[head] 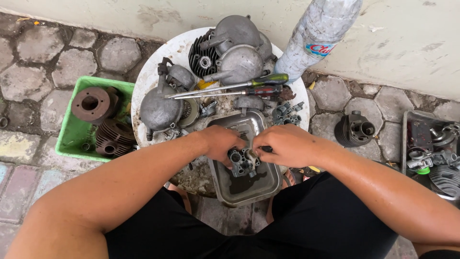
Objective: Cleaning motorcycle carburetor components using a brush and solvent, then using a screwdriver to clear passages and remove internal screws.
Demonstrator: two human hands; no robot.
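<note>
My left hand [221, 143] grips a small grey carburetor body [243, 162] and holds it over a rectangular metal tray [268, 184] with dark oily liquid at its bottom. Fingers pinched, my right hand [283, 144] is closed on a small part at the top of the carburetor; the part itself is mostly hidden by the fingers. The tray rests on the near edge of a round white table [158, 64].
Two screwdrivers [230, 88], grey engine covers [235, 52] and small metal parts lie on the table. A green bin [72, 136] with rusty cylinders sits on the left. A plastic bottle [318, 33], a dark cylinder [353, 128] and a parts tray [433, 148] sit on the right.
</note>
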